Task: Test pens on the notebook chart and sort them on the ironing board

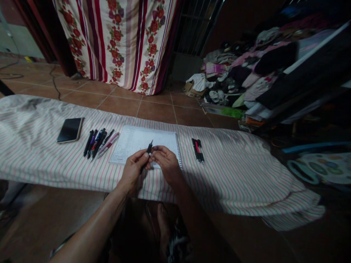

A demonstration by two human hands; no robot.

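My left hand [136,162] is closed around a dark pen [149,148], its thin tip pointing up and away from me. Close beside it, my right hand [165,159] has its fingertips pinched together near the pen; a small pale bit shows there, too small to name. Both hands are above the near edge of a spiral notebook [148,134], open at a page with faint writing. Left of the notebook lies a bunch of several pens [95,143], dark, purple and pink. To its right, a few pens [197,150], black and red, lie side by side.
A striped cloth [233,168] covers the long, low surface under everything. A dark phone or tablet [70,130] lies at the left. Beyond are a floral curtain [117,44], a tiled floor [156,109] and a heap of clothes [246,69] at the right.
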